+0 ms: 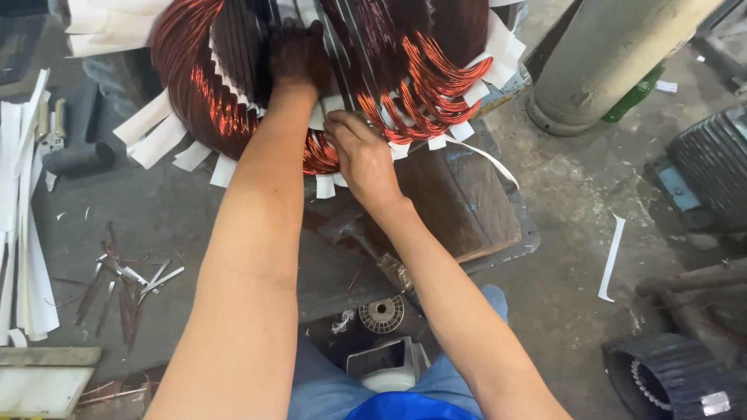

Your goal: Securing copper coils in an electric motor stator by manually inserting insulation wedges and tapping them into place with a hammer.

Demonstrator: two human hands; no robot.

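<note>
Motor-rewinding workshop, down at floor level.
Copper-wound stator (342, 70), ribbed motor housings (677, 377), paper strips (23, 233) and wire scraps (117, 284) across the grimy concrete floor (576, 194).

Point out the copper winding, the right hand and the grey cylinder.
Copper winding (436, 82): head view, on the looped coil ends at right.
Right hand (362, 155): head view, on the back of the hand.
Grey cylinder (603, 54): head view, on its side wall.
</note>
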